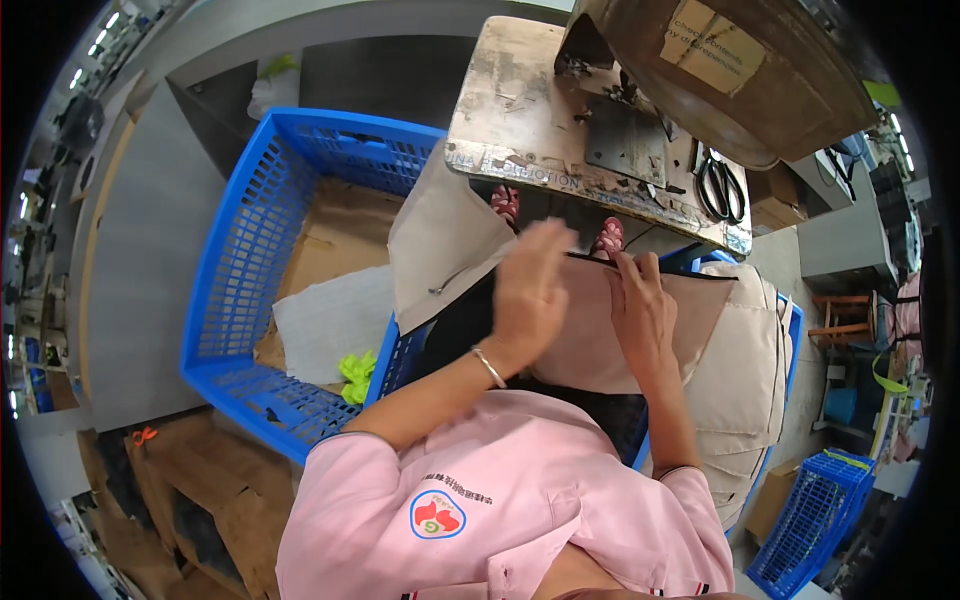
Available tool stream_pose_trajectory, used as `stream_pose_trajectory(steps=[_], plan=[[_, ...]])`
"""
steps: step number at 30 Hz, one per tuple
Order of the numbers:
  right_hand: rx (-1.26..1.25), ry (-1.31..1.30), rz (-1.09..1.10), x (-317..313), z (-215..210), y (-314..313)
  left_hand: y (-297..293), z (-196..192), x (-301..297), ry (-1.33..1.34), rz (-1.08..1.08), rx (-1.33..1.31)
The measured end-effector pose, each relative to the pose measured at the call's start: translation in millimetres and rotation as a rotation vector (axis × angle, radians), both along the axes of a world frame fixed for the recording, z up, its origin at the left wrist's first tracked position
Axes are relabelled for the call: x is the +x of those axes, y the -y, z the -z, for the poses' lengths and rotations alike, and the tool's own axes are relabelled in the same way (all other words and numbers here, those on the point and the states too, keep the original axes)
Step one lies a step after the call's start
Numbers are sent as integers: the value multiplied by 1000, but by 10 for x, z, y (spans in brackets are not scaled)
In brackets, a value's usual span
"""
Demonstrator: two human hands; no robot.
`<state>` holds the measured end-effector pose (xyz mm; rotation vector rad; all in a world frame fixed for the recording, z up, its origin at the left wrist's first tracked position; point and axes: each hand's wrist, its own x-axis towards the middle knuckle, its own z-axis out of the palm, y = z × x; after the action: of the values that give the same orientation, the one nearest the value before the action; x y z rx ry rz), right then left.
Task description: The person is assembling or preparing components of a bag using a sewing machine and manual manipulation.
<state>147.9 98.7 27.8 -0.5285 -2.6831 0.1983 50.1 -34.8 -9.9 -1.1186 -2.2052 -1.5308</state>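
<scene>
A beige fabric panel [590, 345] with a dark-edged top lies across my lap. My right hand [645, 310] pinches that upper edge between its fingers. Over the panel's left part is my left hand [528, 300], a bracelet at its wrist; motion smears its fingers, so its grip is unclear. Left of it, another beige fabric part [445, 240] with a dark lower edge hangs by the crate's rim, a small thin piece [440, 288] on it. Whether the two parts join is hidden behind my left hand.
A worn small table [510, 100] bears a brown machine housing [760, 90] and black-handled scissors [722, 188]. To the left stands a blue crate [215, 290] with cardboard, a pale sheet and a bright green bundle [357, 377]. Beige bags [745, 370] are stacked at my right.
</scene>
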Motion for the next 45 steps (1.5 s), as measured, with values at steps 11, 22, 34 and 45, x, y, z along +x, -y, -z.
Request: stream_pose_trajectory(steps=[11,22,34,45], plan=[[-123,-95,2,226,-557,-357,423,-500,-926,277,1072,-681],[-141,-255,118,79,-1011,-1200,-791,-1339,-1629,225,981,-819],[-125,-162,99,-107,-887,-1872,-1401,-1554,-1835,361,939,-1017],[-132,-194,100,-143,-929,-1978,-1407,-1654,-1780,541,797,-741]])
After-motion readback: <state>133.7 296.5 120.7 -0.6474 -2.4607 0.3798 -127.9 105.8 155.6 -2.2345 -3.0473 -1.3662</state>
